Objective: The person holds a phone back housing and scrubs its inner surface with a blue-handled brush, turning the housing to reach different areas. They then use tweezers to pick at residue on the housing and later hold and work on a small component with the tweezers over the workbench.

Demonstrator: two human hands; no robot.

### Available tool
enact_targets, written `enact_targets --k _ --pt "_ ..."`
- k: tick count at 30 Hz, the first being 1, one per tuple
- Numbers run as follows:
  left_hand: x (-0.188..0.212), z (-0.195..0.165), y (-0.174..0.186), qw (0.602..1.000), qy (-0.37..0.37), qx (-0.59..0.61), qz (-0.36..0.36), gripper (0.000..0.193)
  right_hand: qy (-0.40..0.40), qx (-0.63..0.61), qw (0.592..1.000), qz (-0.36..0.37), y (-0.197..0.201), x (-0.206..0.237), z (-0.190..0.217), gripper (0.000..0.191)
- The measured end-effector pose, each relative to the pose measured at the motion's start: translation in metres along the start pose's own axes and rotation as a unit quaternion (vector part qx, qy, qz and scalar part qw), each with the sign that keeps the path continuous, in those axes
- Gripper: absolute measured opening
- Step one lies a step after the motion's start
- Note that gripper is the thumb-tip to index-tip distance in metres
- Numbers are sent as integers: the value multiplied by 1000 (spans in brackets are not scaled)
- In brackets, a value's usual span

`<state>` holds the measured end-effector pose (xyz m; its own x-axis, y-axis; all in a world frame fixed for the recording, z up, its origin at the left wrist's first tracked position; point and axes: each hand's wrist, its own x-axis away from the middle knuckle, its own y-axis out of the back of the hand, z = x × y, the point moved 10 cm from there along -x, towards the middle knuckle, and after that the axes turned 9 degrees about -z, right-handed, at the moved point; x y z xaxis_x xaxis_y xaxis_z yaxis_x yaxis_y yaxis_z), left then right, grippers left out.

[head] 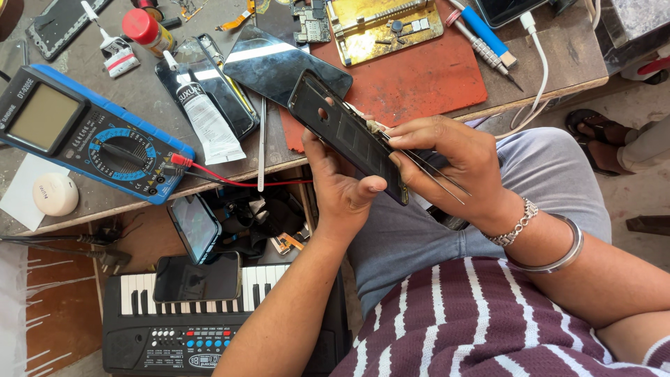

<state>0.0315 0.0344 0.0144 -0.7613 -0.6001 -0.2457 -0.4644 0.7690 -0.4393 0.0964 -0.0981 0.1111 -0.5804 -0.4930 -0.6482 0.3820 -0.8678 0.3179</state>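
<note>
Phone chassis [347, 132], an opened dark handset with its back off, is held in the air over the person's lap, just off the front edge of the worktop [558, 63]. Its long axis runs from about 10 o'clock, where the top end overlaps the red mat [419, 84], down to about 4 o'clock near the right wrist; the open inner face is turned up toward the camera.

Left hand [342, 188] cradles it from below, thumb and fingers curled round the lower long edge, closed on the frame. Right hand [453, 157] is pinched on a pair of thin metal tweezers [426, 167], whose tips meet the upper long edge of the chassis around 1 o'clock from its centre; the tweezer legs trail back toward 4 o'clock.

By its look, the chassis is light and stiff but fragile: thin, with exposed parts and what seem to be small flex pieces along that edge. The safest hold seems to be the bare side rails, as the left hand has it, keeping fingers off the inner face.

At 9 o'clock on the worktop lies a blue multimeter [84, 132], with a white glue tube [206, 119] beside it
</note>
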Motion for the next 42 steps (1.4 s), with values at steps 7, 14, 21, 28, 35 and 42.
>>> enact_targets --k 7,14,21,28,35,42 --pt "1 2 1 1000 2 -27 5 122 2 17 1000 -1 -1 0 2 21" --pt "3 0 1 999 -6 -44 -2 121 12 23 1000 -2 -1 1 4 21" --pt "2 -2 -2 999 -6 -33 4 124 24 26 999 -6 -1 2 5 21" --pt "2 -2 -3 1000 -15 -23 8 117 16 17 1000 -4 -1 2 4 21" --pt "4 0 1 997 -19 -68 5 113 15 19 1000 -12 1 1 4 22" --pt "4 1 -3 999 -24 -24 13 117 17 21 1000 -6 -1 1 6 21"
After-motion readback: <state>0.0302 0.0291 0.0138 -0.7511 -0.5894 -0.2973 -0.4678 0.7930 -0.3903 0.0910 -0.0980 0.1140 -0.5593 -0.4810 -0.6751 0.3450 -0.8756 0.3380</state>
